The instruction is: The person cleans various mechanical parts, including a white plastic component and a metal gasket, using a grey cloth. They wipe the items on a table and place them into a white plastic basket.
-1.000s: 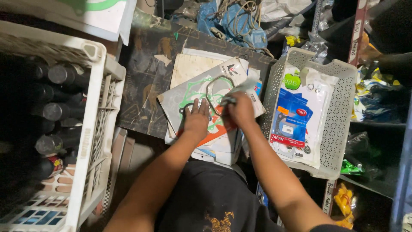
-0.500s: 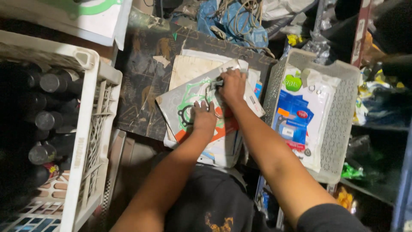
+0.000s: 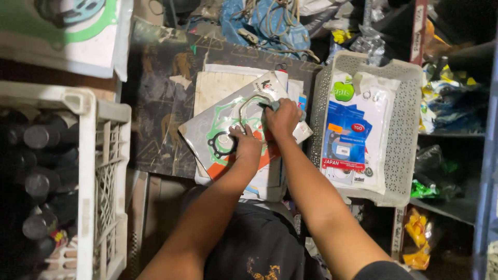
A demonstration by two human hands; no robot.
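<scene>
Head view: left hand (image 3: 247, 145) presses flat, fingers spread, on a gasket packet (image 3: 228, 132) on the desk (image 3: 161, 103); right hand (image 3: 282, 118) pinches a thin gasket (image 3: 248, 103) above it, left of a white basket (image 3: 404, 129).

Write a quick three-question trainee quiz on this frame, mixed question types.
1. True or false: the left hand lies flat on the gasket pack.
2. Which side of the gasket pack is the white perforated basket on, as pictured? A) left B) right C) below
3. Fill in: the right hand pinches a small ___ piece at the thin metal gasket ring.

Key: 1 true. 2 B. 3 grey; what the piece is cannot be told. The ring lies on the pack, which tops a stack of similar packs.
</scene>
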